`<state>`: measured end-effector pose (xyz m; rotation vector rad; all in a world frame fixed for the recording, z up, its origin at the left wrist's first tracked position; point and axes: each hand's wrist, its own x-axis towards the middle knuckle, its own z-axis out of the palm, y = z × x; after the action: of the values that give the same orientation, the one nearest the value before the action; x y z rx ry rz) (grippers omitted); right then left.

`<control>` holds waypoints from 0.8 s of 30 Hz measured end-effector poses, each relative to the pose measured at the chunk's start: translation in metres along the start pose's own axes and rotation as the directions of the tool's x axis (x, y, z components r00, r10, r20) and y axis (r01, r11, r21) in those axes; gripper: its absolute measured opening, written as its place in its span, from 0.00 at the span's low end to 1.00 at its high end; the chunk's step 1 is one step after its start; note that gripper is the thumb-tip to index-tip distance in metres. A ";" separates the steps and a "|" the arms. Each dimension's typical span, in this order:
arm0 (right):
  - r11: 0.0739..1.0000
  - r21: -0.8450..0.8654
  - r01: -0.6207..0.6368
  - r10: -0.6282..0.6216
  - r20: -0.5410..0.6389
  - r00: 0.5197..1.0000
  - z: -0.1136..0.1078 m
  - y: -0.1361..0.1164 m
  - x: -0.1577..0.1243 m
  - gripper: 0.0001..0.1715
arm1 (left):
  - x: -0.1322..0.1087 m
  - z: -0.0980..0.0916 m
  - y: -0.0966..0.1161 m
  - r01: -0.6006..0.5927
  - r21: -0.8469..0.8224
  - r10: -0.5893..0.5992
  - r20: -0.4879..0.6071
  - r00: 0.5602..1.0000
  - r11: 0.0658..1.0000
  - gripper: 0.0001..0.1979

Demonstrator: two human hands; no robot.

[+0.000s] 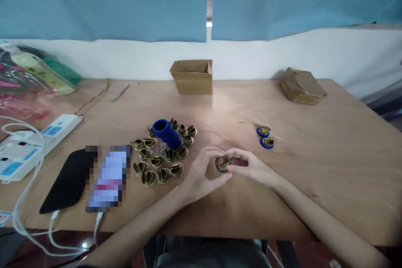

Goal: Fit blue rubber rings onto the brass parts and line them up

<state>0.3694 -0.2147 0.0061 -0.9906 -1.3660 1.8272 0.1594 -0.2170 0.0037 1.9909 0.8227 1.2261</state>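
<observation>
Between my two hands is a round brass-coloured piece (223, 163) with a dark blue ring around its edge, held just above the table. My left hand (201, 176) curves around its left side, with fingertips at the top and thumb at the lower edge. On the right side, my right hand (253, 168) pinches the rim. A leaning stack of blue rings (168, 134) stands left of my hands, amid several similar brass pieces (157, 161) with upright tabs. Small silvery wire bits (161, 147) lie among them. Further right rest two brass pieces (267, 141) with blue rings.
An open cardboard box (194, 83) and a closed, dented one (303, 86) stand at the back. To the left are a black phone (67, 182), a blurred-out phone (109, 178), white cables, a power strip (61, 130), tweezers (121, 93) and a bottle (44, 69).
</observation>
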 end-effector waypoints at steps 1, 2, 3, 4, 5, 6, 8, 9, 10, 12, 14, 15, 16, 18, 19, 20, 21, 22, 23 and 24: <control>1.000 -0.012 0.006 -0.006 -0.007 1.000 -0.001 0.000 0.000 0.19 | 0.001 -0.001 0.006 0.009 0.006 -0.009 -0.009 1.000 1.000 0.17; 1.000 -0.019 0.007 -0.007 -0.013 1.000 -0.001 0.000 0.000 0.20 | 0.002 -0.004 0.013 0.018 0.015 -0.018 -0.017 1.000 1.000 0.13; 1.000 -0.022 0.007 -0.008 -0.020 1.000 -0.001 0.000 0.000 0.20 | 0.002 -0.007 0.020 0.018 0.031 -0.018 -0.008 1.000 0.999 0.09; 1.000 -0.021 0.003 -0.004 -0.029 1.000 -0.002 0.001 0.000 0.20 | 0.001 -0.012 0.028 0.003 0.049 -0.004 0.020 1.000 0.999 0.08; 1.000 -0.016 -0.001 0.000 -0.040 0.999 -0.002 0.001 0.001 0.20 | -0.002 -0.018 0.036 -0.005 0.068 0.001 0.054 0.999 0.998 0.07; 1.000 -0.010 -0.004 0.004 -0.050 0.999 -0.002 0.001 0.001 0.20 | -0.005 -0.026 0.043 -0.013 0.090 0.004 0.099 0.995 0.996 0.07; 1.000 -0.006 -0.016 0.016 -0.065 0.998 -0.002 0.000 0.002 0.20 | -0.016 -0.045 0.053 -0.046 0.189 0.023 0.125 0.992 0.981 0.06; 1.000 -0.006 -0.024 0.024 -0.067 0.997 -0.002 0.000 0.002 0.20 | -0.021 -0.058 0.055 -0.048 0.264 0.021 0.105 0.994 0.963 0.05; 0.999 -0.008 -0.032 0.032 -0.067 0.997 -0.001 -0.001 0.002 0.21 | -0.027 -0.071 0.055 -0.018 0.346 -0.008 0.074 0.997 0.938 0.05; 0.999 -0.019 -0.043 0.042 -0.067 0.997 -0.001 -0.002 0.002 0.21 | -0.035 -0.102 0.049 0.164 0.525 -0.143 -0.081 0.986 0.835 0.04; 0.999 -0.032 -0.043 0.040 -0.069 0.997 -0.001 -0.002 0.002 0.20 | -0.038 -0.132 0.036 0.290 0.672 -0.246 -0.163 0.955 0.681 0.07; 0.999 -0.038 -0.039 0.036 -0.070 0.997 -0.001 -0.001 0.002 0.20 | -0.038 -0.146 0.028 0.295 0.733 -0.281 -0.148 0.948 0.612 0.10; 0.998 -0.043 -0.035 0.032 -0.071 0.997 -0.001 -0.001 0.002 0.20 | -0.035 -0.158 0.020 0.289 0.783 -0.305 -0.134 0.943 0.551 0.12; 0.998 -0.048 -0.029 0.026 -0.075 0.997 -0.001 0.000 0.003 0.20 | -0.026 -0.174 0.003 0.292 0.834 -0.409 -0.089 0.908 0.468 0.15; 0.998 -0.053 -0.029 0.025 -0.076 0.997 -0.001 0.000 0.003 0.20 | -0.020 -0.178 -0.005 0.292 0.840 -0.478 -0.044 0.877 0.457 0.16; 0.998 -0.060 -0.031 0.026 -0.078 0.997 -0.001 0.000 0.004 0.21 | -0.013 -0.180 -0.011 0.295 0.834 -0.540 0.005 0.842 0.467 0.17; 0.997 -0.068 -0.033 0.028 -0.080 0.996 -0.001 0.000 0.004 0.21 | -0.006 -0.181 -0.016 0.302 0.817 -0.588 0.056 0.807 0.491 0.17; 0.996 -0.076 -0.036 0.030 -0.080 0.996 -0.001 0.000 0.004 0.21 | 0.001 -0.181 -0.021 0.315 0.805 -0.632 0.093 0.769 0.502 0.17; 0.996 -0.083 -0.038 0.031 -0.079 0.996 -0.002 -0.001 0.004 0.21 | 0.007 -0.181 -0.025 0.329 0.808 -0.666 0.101 0.739 0.488 0.16; 0.995 -0.087 -0.040 0.034 -0.079 0.996 -0.002 -0.001 0.004 0.22 | 0.012 -0.180 -0.028 0.334 0.815 -0.691 0.109 0.714 0.473 0.16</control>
<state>0.3690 -0.2100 0.0058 -1.1275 -1.4005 1.7494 -0.0056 -0.1546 0.0505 2.1828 1.7485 -0.0184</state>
